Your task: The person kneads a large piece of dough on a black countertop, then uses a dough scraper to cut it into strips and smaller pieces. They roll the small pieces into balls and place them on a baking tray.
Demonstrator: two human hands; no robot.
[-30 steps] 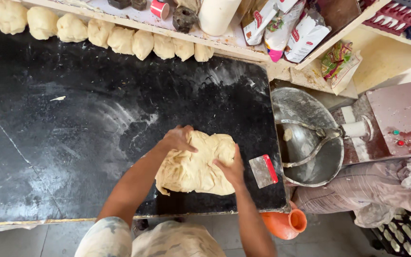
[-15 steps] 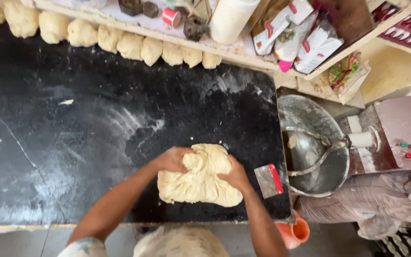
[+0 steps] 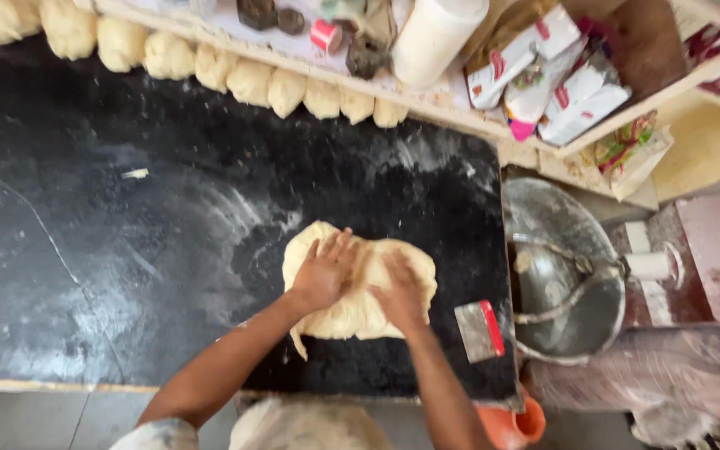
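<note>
A large pale slab of dough point(image 3: 360, 312) lies on the black floured worktop point(image 3: 127, 250), near its front right corner. My left hand point(image 3: 324, 271) presses flat on the dough's left half, fingers spread. My right hand point(image 3: 400, 292) presses on the right half beside it. Both palms bear down on the dough; neither hand grips it. A dough scraper with a red handle point(image 3: 480, 330) rests on the worktop just right of the dough.
A row of several dough balls point(image 3: 252, 79) lines the far edge of the worktop. Behind them a shelf holds a white cylinder point(image 3: 431, 37), packets point(image 3: 543, 75) and small tins. A metal mixer bowl point(image 3: 564, 275) stands at the right, an orange jug point(image 3: 514, 425) below it.
The dough has been pushed and spread wider and flatter. Both hands have shifted from its edges onto its top. The camera has tilted, so everything sits lower in view.
</note>
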